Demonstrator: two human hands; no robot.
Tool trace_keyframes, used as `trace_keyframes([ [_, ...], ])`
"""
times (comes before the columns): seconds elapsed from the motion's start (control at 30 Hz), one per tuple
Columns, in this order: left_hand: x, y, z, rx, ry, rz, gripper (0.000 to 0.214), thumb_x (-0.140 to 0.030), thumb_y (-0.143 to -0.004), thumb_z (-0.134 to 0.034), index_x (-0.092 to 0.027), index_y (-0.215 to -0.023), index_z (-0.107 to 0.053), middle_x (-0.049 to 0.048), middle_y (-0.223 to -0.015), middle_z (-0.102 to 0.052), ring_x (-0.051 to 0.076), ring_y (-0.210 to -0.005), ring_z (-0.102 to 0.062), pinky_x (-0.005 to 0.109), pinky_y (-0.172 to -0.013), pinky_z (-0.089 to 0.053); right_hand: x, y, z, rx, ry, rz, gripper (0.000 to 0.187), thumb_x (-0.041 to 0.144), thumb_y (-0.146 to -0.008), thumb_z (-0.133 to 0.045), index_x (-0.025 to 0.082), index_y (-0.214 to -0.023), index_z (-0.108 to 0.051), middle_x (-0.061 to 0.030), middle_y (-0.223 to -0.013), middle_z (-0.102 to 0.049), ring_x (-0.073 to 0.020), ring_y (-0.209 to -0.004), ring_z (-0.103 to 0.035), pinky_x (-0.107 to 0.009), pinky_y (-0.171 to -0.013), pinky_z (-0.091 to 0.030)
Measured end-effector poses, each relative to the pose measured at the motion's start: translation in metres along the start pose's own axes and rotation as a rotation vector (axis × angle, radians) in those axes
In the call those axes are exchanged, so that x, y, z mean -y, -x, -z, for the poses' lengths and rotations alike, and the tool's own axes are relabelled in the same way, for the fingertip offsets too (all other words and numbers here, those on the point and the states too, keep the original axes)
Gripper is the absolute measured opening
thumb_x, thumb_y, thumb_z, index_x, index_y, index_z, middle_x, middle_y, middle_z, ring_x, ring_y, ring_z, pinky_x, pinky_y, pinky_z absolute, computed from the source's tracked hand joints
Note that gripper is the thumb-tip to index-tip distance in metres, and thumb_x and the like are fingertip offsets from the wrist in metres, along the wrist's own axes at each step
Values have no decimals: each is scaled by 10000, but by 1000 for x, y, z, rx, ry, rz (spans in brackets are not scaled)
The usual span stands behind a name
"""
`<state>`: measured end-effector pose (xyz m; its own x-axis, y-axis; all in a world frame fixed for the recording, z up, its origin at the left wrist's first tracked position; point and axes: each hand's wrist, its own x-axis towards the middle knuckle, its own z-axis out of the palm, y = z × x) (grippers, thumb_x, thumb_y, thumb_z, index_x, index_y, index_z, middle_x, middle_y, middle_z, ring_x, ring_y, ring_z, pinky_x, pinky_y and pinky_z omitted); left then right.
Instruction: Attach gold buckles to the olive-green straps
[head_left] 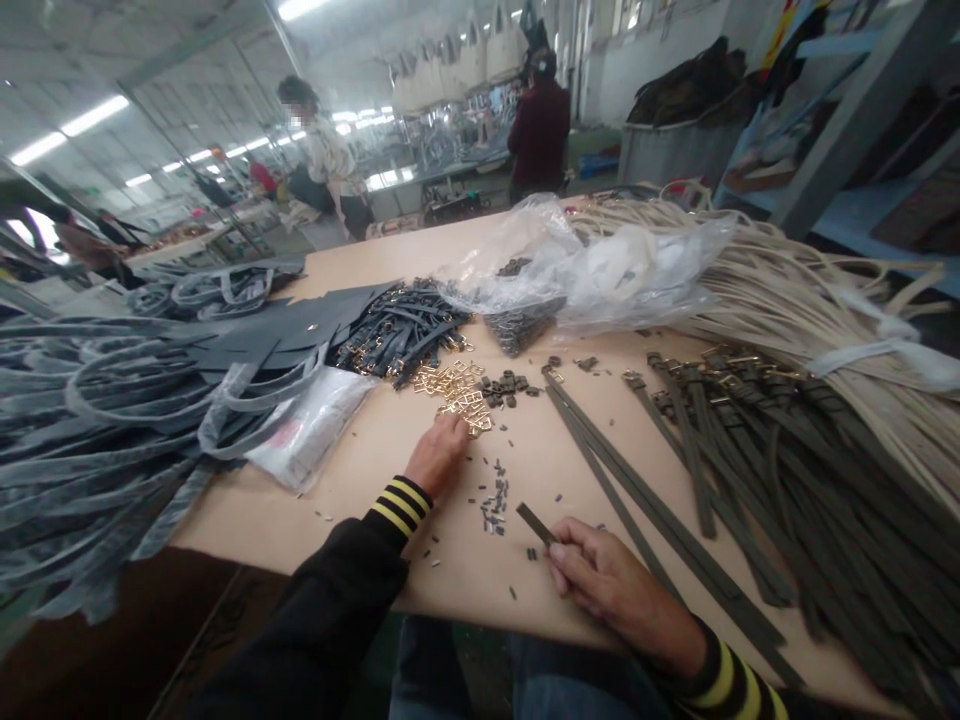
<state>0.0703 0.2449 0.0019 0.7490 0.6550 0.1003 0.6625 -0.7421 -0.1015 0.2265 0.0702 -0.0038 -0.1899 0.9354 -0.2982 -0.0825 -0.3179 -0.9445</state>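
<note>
Counter (394, 425): tan, in workshop (187, 80)
Right hand (611, 580): fingers pinch one green strap (534, 522)
Left hand (437, 455): at one gold buckle pile (452, 386); finger grip, I can't tell

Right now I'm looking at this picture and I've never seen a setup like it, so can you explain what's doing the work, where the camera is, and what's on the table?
There's no machine: these are a person's two bare hands, seen from a camera worn on their head, looking forward and down. The right hand holds an olive strip. The left hand reaches to the gold-coloured buckles; whether it grips one, I can't tell. On the tan tabletop, tiny loose pieces lie between the hands. Olive straps and cream cords lie to the right, blue-grey straps to the left.
</note>
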Motion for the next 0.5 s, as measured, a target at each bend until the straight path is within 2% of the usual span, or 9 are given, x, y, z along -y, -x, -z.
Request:
trace_keyframes([
  [0.17,0,0,-3,-45,46,68,155,-74,-789,-350,-138,-759,-488,64,-776,-513,169,-744,-471,280,-655,-423,-3,-1,-1,1,8,19,277,435,-767,-401,168,-694,-378,70,-522,-396,-29,-366,-257,-177,-362,-172],
  [0.37,9,4,4,-117,136,175,179,-96,-797,-330,-119,-897,-477,77,-852,-519,142,-745,-500,263,-668,-438,-4,0,-2,-14,35,35,264,420,-777,-404,166,-706,-391,57,-539,-419,-36,-384,-276,-176,-364,-188],
  [0.5,5,7,12,-58,176,83,157,-117,-790,-380,-149,-849,-522,68,-893,-525,151,-820,-491,263,-711,-430,-4,0,-2,-21,40,25,265,419,-783,-404,169,-694,-389,56,-539,-413,-35,-385,-272,-175,-361,-183],
])
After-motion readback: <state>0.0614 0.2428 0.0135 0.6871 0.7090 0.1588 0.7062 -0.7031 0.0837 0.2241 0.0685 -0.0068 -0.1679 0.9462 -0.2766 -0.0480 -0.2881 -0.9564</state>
